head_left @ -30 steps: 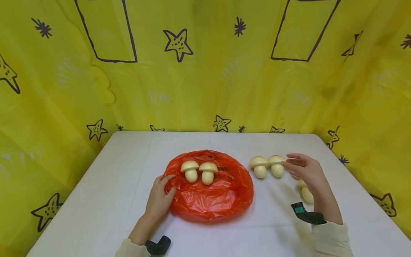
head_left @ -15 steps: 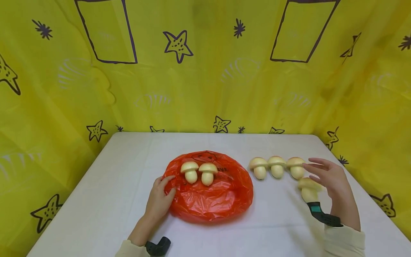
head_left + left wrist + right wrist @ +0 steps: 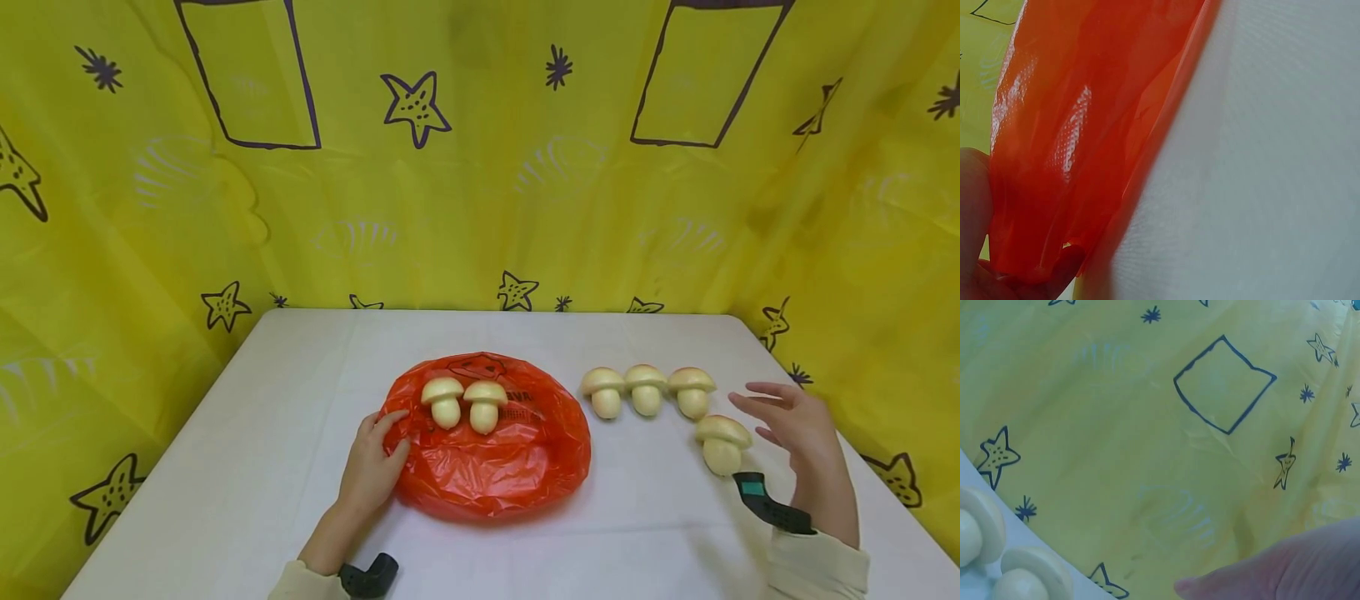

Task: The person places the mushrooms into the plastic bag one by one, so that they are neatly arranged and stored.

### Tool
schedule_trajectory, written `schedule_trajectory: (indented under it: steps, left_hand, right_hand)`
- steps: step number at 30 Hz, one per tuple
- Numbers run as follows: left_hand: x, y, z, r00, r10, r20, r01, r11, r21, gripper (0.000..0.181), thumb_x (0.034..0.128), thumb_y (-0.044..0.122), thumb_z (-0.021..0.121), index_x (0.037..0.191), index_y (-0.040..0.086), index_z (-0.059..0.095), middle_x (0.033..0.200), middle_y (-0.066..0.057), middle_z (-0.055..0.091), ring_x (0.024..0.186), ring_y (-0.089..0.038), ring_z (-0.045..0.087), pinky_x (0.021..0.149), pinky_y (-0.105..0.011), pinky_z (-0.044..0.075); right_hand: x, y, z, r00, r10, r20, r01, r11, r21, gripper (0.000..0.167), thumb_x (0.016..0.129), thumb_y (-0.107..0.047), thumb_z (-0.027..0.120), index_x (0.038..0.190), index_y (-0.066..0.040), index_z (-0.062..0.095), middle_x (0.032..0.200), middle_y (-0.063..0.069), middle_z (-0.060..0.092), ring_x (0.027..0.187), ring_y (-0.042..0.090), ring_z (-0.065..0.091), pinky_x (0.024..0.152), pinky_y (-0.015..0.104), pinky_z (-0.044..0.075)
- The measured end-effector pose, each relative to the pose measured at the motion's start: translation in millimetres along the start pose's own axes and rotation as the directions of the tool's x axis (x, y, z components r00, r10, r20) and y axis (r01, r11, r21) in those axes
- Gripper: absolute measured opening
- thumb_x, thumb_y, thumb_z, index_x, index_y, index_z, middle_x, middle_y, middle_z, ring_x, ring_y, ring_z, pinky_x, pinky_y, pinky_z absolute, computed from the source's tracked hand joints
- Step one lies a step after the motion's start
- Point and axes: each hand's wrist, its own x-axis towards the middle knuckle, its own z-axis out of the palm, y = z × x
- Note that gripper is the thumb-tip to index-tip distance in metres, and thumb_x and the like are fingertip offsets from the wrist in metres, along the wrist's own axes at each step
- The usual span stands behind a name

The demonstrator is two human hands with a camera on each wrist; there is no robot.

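Note:
My left hand holds the left edge of a red plastic bag, its fingers at the rim; in the left wrist view fingers and thumb lie around the thin red film. Inside the bag's opening lie two cream toy-like mushrooms, side by side with caps away from me. Right of the bag, three similar mushrooms form a row on the table. Another mushroom lies nearer, below the row's right end. Just right of it my right hand hovers, fingers loosely extended, nothing in its grasp.
The white-covered table carries all of this. A yellow curtain printed with dark stars and shells hangs behind and along both sides. Each wrist wears a black band.
My right hand has drawn away to the right from the mushroom row, uncovering the row's right-hand mushroom and the nearer one. My left hand and the bag have stayed put.

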Motion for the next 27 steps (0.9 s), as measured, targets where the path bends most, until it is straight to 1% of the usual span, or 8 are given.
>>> schedule_trajectory:
  steps: [2, 5, 8, 11, 16, 21, 24, 27]
  left_hand:
    - [0.3, 0.2, 0.0, 1.000, 0.002, -0.001, -0.002, 1.000, 0.003, 0.037, 0.0848, 0.011, 0.060, 0.121, 0.005, 0.057, 0.123, -0.018, 0.045, 0.110, -0.032, 0.047, 0.084, -0.045, 0.048]
    - [0.6, 0.1, 0.0, 1.000, 0.014, -0.008, -0.014, 1.000, 0.009, 0.037, 0.0845, 0.010, 0.059, 0.121, 0.005, 0.057, 0.123, -0.020, 0.045, 0.110, -0.034, 0.047, 0.084, -0.047, 0.047]
    - [0.4, 0.3, -0.2, 1.000, 0.015, -0.012, -0.015, 1.000, 0.011, 0.037, 0.0841, 0.010, 0.059, 0.120, 0.005, 0.057, 0.122, -0.020, 0.045, 0.109, -0.034, 0.048, 0.084, -0.047, 0.047]
    - [0.0, 0.7, -0.1, 1.000, 0.011, -0.013, -0.011, 1.000, 0.011, 0.037, 0.0839, 0.010, 0.059, 0.120, 0.005, 0.057, 0.122, -0.019, 0.045, 0.109, -0.034, 0.048, 0.084, -0.047, 0.047]
    - [-0.1, 0.2, 0.5, 1.000, 0.018, -0.015, -0.018, 1.000, 0.012, 0.036, 0.0845, 0.009, 0.059, 0.120, 0.005, 0.058, 0.120, -0.019, 0.046, 0.108, -0.033, 0.048, 0.085, -0.046, 0.047]
    - [0.6, -0.1, 0.8, 0.999, 0.028, -0.016, -0.028, 1.000, 0.010, 0.036, 0.0849, 0.008, 0.059, 0.120, 0.004, 0.057, 0.120, -0.020, 0.046, 0.108, -0.034, 0.048, 0.085, -0.047, 0.047]
    - [1.1, -0.1, 0.6, 1.000, 0.023, -0.013, -0.023, 1.000, 0.008, 0.036, 0.0848, 0.009, 0.059, 0.121, 0.005, 0.057, 0.120, -0.019, 0.046, 0.108, -0.033, 0.048, 0.086, -0.047, 0.047]
    - [0.7, 0.0, 0.4, 1.000, 0.013, -0.008, -0.013, 1.000, 0.002, 0.037, 0.0848, 0.010, 0.059, 0.121, 0.005, 0.057, 0.121, -0.019, 0.045, 0.108, -0.033, 0.048, 0.085, -0.046, 0.047]
  right_hand:
    - [1.1, 3, -2, 1.000, 0.006, 0.023, -0.006, 1.000, -0.024, 0.079, 0.085, -0.046, 0.058, 0.134, 0.010, 0.032, 0.137, 0.031, 0.024, 0.119, 0.047, 0.029, 0.090, 0.053, 0.040]
    - [3.5, 7, -4, 0.996, 0.018, 0.085, -0.013, 0.998, -0.065, 0.082, 0.084, -0.048, 0.059, 0.135, 0.010, 0.031, 0.139, 0.033, 0.021, 0.118, 0.048, 0.031, 0.091, 0.055, 0.038]
    - [5.9, 10, -4, 0.989, 0.013, 0.146, 0.003, 0.994, -0.113, 0.086, 0.083, -0.049, 0.060, 0.136, 0.011, 0.028, 0.139, 0.035, 0.020, 0.117, 0.048, 0.033, 0.091, 0.056, 0.037]
    - [8.5, 12, -3, 0.984, 0.006, 0.178, 0.022, 0.988, -0.153, 0.085, 0.083, -0.048, 0.061, 0.135, 0.011, 0.029, 0.137, 0.036, 0.023, 0.115, 0.049, 0.033, 0.090, 0.057, 0.039]
    - [12.2, 13, 3, 0.980, 0.001, 0.198, 0.038, 0.980, -0.194, 0.082, 0.083, -0.044, 0.063, 0.133, 0.012, 0.032, 0.133, 0.038, 0.027, 0.113, 0.050, 0.035, 0.087, 0.057, 0.041]
    - [14.8, 17, 5, 0.979, -0.008, 0.204, 0.049, 0.980, -0.194, 0.078, 0.081, -0.039, 0.067, 0.131, 0.012, 0.036, 0.131, 0.038, 0.030, 0.109, 0.046, 0.040, 0.084, 0.056, 0.042]
    - [16.6, 20, 8, 0.979, -0.028, 0.201, 0.068, 0.978, -0.195, 0.075, 0.080, -0.035, 0.069, 0.128, 0.013, 0.040, 0.128, 0.037, 0.035, 0.105, 0.043, 0.044, 0.082, 0.056, 0.043]
    - [20.2, 23, 10, 0.980, -0.025, 0.200, 0.063, 0.980, -0.189, 0.072, 0.078, -0.030, 0.072, 0.127, 0.013, 0.042, 0.125, 0.035, 0.039, 0.101, 0.040, 0.046, 0.081, 0.056, 0.042]
